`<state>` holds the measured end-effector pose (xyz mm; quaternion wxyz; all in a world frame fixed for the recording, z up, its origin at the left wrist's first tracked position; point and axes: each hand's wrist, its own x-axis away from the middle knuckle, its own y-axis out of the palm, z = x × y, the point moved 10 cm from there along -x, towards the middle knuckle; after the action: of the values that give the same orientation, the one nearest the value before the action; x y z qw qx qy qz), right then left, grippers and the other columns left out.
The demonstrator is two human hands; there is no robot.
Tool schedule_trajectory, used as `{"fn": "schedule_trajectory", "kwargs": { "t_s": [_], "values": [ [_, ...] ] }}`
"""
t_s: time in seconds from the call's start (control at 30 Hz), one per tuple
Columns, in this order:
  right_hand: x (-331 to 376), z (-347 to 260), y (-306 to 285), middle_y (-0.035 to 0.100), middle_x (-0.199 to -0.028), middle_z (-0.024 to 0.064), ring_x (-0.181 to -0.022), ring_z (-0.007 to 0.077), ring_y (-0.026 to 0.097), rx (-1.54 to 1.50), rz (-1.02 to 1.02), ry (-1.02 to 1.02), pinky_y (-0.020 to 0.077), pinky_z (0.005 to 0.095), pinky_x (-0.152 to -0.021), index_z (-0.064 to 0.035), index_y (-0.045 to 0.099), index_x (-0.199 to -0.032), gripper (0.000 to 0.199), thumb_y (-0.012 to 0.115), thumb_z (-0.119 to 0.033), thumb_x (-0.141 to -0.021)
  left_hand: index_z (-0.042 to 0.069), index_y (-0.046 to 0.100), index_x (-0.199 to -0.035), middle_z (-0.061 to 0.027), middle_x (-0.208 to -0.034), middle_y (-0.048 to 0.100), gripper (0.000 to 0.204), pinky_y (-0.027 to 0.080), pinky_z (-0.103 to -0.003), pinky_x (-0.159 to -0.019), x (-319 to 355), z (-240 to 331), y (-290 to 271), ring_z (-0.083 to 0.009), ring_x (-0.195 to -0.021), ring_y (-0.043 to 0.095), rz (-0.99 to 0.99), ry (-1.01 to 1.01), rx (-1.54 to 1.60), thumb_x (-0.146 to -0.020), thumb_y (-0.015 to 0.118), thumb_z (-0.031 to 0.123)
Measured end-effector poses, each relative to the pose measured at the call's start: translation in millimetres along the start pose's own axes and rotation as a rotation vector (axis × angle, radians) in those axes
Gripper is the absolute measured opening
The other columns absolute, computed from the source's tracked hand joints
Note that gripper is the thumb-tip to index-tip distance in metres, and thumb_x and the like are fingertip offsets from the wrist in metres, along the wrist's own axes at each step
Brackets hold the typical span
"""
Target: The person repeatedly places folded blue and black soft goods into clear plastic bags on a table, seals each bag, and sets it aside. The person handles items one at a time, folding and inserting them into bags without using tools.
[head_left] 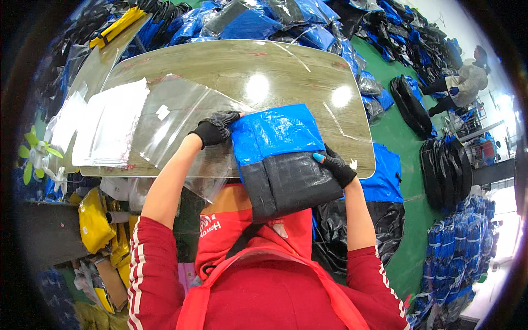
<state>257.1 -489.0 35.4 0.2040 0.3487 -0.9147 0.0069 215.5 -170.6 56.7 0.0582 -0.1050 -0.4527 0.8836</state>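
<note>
I count one folded blue-and-black bag [280, 159], pinched between my two grips: left grip [215, 127] closed on its upper left corner, right grip [336, 165] closed on its right edge. Beyond them, one clear plastic sleeve [176, 118] lies on the desk [286, 69], beside one stack of sleeves [113, 124].

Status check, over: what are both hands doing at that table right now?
Left hand and right hand, both in black gloves, grip the folded blue-and-black woven bag. Clear plastic sleeve lies beside it on the wooden table. Nothing blocking.
</note>
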Motion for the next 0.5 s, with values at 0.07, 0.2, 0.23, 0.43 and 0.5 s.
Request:
{"fn": "schedule_trajectory", "kwargs": {
  "t_s": [0.07, 0.2, 0.23, 0.43, 0.5],
  "values": [
    [0.4, -3.6, -0.2, 0.057, -0.121, 0.0075, -0.106, 0.0175, 0.055, 0.021, 0.003, -0.028, 0.0451, 0.0311, -0.091, -0.0045, 0.047, -0.133, 0.067, 0.075, -0.029, -0.077, 0.009, 0.061, -0.12, -0.0196, -0.115, 0.061, 0.041, 0.046, -0.039, -0.092, -10.2, -13.8, 0.8, -0.0342, -0.107, 0.059, 0.003, -0.069, 0.0, -0.08, 0.054, 0.012],
    [7.5, -5.1, 1.8, 0.056, -0.124, 0.0085, -0.109, 0.0184, 0.053, 0.02, -0.001, -0.004, 0.0442, 0.0315, -0.093, -0.003, 0.045, -0.134, 0.07, 0.076, -0.029, -0.077, 0.007, 0.066, -0.11, -0.0159, -0.108, 0.066, 0.031, 0.047, -0.038, -0.09, -9.4, -24.8, -10.2, -0.0312, -0.101, 0.063, 0.046, -0.255, 0.166, -0.085, 0.056, 0.023],
    [10.0, -7.6, -1.0, 0.054, -0.127, 0.0098, -0.112, 0.0193, 0.052, 0.045, 0.029, -0.027, 0.043, 0.0321, -0.095, -0.0023, 0.043, -0.136, 0.072, 0.075, -0.029, -0.078, 0.007, 0.064, -0.111, -0.0164, -0.11, 0.065, 0.033, 0.046, -0.038, -0.091, -0.4, -11.7, -24.2, -0.0326, -0.102, 0.061, 0.144, -0.172, 0.049, -0.085, 0.057, 0.025],
    [11.6, -19.5, -9.0, 0.052, -0.129, 0.0109, -0.114, 0.0204, 0.051, 0.166, 0.099, -0.09, 0.0411, 0.032, -0.096, -0.0024, 0.041, -0.138, 0.072, 0.071, -0.031, -0.079, 0.007, 0.059, -0.106, -0.0141, -0.113, 0.061, 0.04, 0.034, -0.044, -0.103, 106.1, -10.2, -25.9, -0.0331, -0.114, 0.052, 0.302, -0.528, -0.182, -0.073, 0.07, 0.025],
    [6.7, -20.1, 2.8, 0.052, -0.129, 0.0097, -0.114, 0.0202, 0.05, 0.159, -0.034, -0.078, 0.0404, 0.0314, -0.097, -0.0031, 0.042, -0.138, 0.07, 0.07, -0.031, -0.08, 0.009, 0.064, -0.092, -0.0106, -0.109, 0.062, 0.029, 0.032, -0.047, -0.104, 117.4, 16.3, -26.6, -0.0315, -0.112, 0.051, 0.445, -0.306, -0.383, -0.071, 0.072, 0.027]
  ]
}}
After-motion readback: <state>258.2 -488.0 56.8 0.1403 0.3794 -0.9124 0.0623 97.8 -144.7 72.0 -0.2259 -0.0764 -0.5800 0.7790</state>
